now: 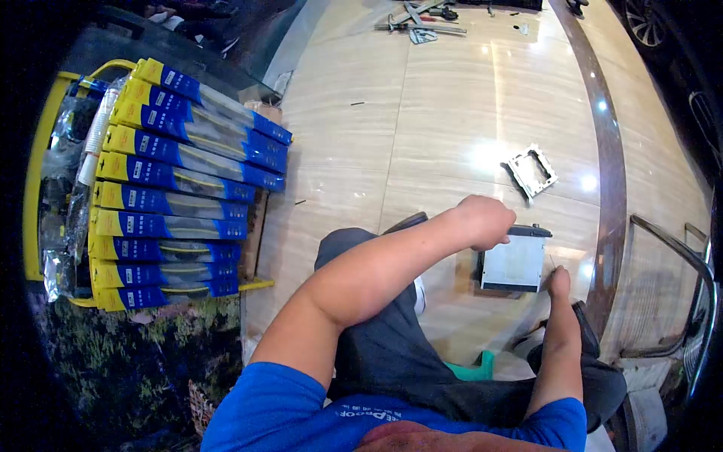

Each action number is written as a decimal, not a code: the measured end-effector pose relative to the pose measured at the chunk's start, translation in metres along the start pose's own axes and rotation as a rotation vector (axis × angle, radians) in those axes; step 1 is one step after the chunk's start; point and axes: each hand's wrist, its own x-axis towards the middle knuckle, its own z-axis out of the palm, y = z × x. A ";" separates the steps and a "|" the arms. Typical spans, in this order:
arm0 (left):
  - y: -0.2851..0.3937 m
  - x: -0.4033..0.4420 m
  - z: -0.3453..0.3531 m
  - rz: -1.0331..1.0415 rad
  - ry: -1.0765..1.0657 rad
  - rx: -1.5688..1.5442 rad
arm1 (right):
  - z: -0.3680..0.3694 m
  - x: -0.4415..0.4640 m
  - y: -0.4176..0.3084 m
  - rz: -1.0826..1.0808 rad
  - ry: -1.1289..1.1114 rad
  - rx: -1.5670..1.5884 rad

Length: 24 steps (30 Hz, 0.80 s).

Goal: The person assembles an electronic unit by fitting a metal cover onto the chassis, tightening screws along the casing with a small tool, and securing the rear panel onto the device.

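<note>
A flat, silvery metal box [514, 262] with a dark front edge lies on the tiled floor between my hands. My left hand [488, 223] is closed at the box's upper left corner, its fingers curled against the dark edge. Just right of the box, my right hand [559, 282] is closed in a pinch. A thin, pale, rod-like piece shows faintly above its fingertips, too small to name. Farther up the floor lies a white square frame [532, 172] with an open middle, touched by neither hand.
Yellow-and-blue packages [169, 207] fill a yellow rack [35, 181] at left. Metal tools [422, 29] lie at the top. A chrome-framed chair [681, 331] stands at right. A green stool part [482, 367] shows by my legs. Part of a person [199, 26] appears top left.
</note>
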 end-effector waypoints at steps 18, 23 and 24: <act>0.001 0.002 0.005 0.015 -0.006 0.016 | 0.015 0.002 0.018 0.135 -0.039 0.030; 0.001 -0.002 0.002 0.014 -0.008 0.017 | 0.001 0.002 0.023 0.197 0.029 -0.005; 0.003 -0.005 -0.001 0.023 0.004 0.019 | -0.008 0.004 0.024 0.199 0.043 -0.011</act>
